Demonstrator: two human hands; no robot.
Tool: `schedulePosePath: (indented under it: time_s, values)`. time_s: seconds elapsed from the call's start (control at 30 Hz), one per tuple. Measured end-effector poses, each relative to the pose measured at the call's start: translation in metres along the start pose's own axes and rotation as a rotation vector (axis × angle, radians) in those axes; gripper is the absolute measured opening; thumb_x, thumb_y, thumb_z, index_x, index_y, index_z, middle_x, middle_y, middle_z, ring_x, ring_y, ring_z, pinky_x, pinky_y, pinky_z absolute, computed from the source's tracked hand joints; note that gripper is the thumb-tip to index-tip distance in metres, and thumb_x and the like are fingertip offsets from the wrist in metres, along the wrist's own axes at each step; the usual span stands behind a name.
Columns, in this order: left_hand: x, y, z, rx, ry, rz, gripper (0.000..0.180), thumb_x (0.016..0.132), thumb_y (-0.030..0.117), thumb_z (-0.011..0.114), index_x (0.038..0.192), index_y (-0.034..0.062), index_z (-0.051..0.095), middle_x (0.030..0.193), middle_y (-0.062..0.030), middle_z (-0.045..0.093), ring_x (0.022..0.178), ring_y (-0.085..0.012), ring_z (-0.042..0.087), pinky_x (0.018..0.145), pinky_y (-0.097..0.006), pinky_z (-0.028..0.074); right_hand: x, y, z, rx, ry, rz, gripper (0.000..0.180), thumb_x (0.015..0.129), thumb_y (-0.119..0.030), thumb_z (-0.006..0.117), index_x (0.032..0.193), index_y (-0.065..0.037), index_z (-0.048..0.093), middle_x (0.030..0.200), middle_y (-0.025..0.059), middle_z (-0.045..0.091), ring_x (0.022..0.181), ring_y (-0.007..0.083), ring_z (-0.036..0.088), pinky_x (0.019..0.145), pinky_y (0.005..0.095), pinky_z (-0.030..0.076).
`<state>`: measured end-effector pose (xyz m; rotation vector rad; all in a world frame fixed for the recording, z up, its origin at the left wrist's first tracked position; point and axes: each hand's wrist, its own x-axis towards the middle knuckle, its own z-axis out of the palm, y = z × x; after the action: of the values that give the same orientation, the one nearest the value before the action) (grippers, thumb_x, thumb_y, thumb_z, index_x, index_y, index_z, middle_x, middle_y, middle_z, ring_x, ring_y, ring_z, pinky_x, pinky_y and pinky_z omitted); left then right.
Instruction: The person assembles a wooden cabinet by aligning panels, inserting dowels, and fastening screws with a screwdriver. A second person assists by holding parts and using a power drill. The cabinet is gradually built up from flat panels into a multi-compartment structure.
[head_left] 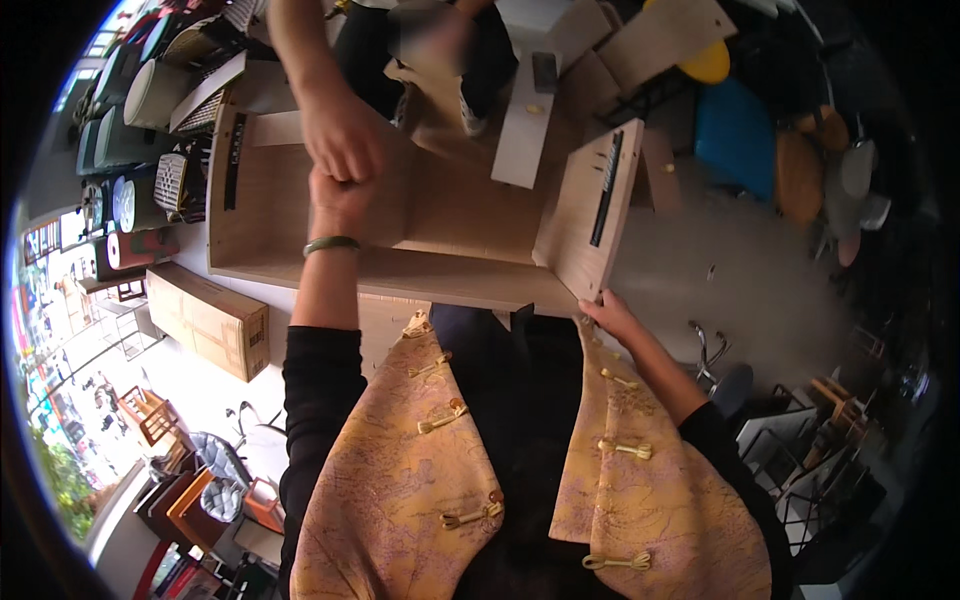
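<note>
nearest me, my yellow patterned vest (400, 490) is hanging open over black clothing. my right hand (612, 316) is gripping the near lower corner of the wooden side panel (577, 215), fingers bent over its edge. that panel is standing at the right end of the open wooden cabinet (450, 275), leaning outward and showing a black drawer rail (606, 190). the cabinet is lying lengthwise just in front of me. my left hand (338, 195), a green bangle (332, 244) on its wrist, is reaching over the cabinet's left part with fingers closed; a co-worker's hand (342, 135) is overlapping it, so i cannot tell whether mine is pinching anything. left of the cabinet, a taped cardboard box (205, 318) is resting on the floor. beyond the cabinet, a co-worker in dark trousers (365, 55) is facing me; beside them a pale board (522, 135) is bearing a dark rectangular object (545, 73). stools and chairs are crowding both far sides.
</note>
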<state>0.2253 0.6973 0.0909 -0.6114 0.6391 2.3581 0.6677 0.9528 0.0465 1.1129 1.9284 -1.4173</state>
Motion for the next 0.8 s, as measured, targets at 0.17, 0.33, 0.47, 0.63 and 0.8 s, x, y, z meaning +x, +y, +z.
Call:
schedulePosePath:
  time_s: [0.17, 0.33, 0.47, 0.63, 0.8]
  values:
    - [-0.022, -0.012, 0.006, -0.186, -0.18, -0.169, 0.031, 0.095, 0.024, 0.044, 0.113, 0.0002, 0.053, 0.115, -0.0144, 0.056, 0.111, -0.0289, 0.051, 0.098, -0.046, 0.041, 0.008, -0.006, -0.034, -0.169, -0.166, 0.077, 0.062, 0.084, -0.048, 0.056, 0.102, 0.011, 0.056, 0.096, 0.0228, 0.064, 0.088, 0.0274, 0.062, 0.075, 0.0377, 0.047]
    - [-0.046, -0.033, 0.02, -0.301, -0.305, -0.158, 0.034, 0.096, 0.025, 0.042, 0.116, -0.0015, 0.053, 0.116, -0.0181, 0.055, 0.112, -0.0313, 0.05, 0.097, -0.045, 0.042, 0.015, -0.016, -0.022, -0.076, -0.212, 0.034, 0.061, 0.083, -0.047, 0.058, 0.101, 0.012, 0.057, 0.095, 0.0222, 0.064, 0.09, 0.0274, 0.062, 0.076, 0.0388, 0.047]
    - [-0.048, -0.038, 0.033, -0.334, -0.349, -0.192, 0.036, 0.095, 0.019, 0.042, 0.116, -0.0087, 0.05, 0.118, -0.0214, 0.054, 0.112, -0.0344, 0.05, 0.1, -0.045, 0.041, 0.018, -0.009, -0.02, -0.181, -0.124, 0.022, 0.062, 0.083, -0.049, 0.057, 0.093, 0.011, 0.06, 0.087, 0.0206, 0.065, 0.084, 0.0249, 0.061, 0.074, 0.0384, 0.047]
    - [-0.049, -0.057, 0.016, -0.058, -0.219, -0.159, 0.023, 0.09, 0.005, 0.048, 0.102, -0.0138, 0.055, 0.105, -0.0226, 0.059, 0.105, -0.0325, 0.054, 0.099, -0.041, 0.045, 0.022, 0.01, -0.006, -0.133, -0.001, 0.021, 0.062, 0.08, -0.048, 0.06, 0.092, 0.012, 0.06, 0.09, 0.0266, 0.064, 0.089, 0.0339, 0.063, 0.077, 0.042, 0.047]
    - [-0.069, -0.095, -0.02, 0.12, 0.097, -0.285, 0.018, 0.092, -0.002, 0.045, 0.105, -0.0101, 0.055, 0.1, -0.0171, 0.061, 0.092, -0.0251, 0.063, 0.082, -0.03, 0.056, 0.033, 0.0, -0.007, 0.021, 0.221, -0.051, 0.05, 0.076, -0.039, 0.065, 0.084, 0.009, 0.06, 0.078, 0.0223, 0.065, 0.079, 0.0325, 0.064, 0.072, 0.0402, 0.049]
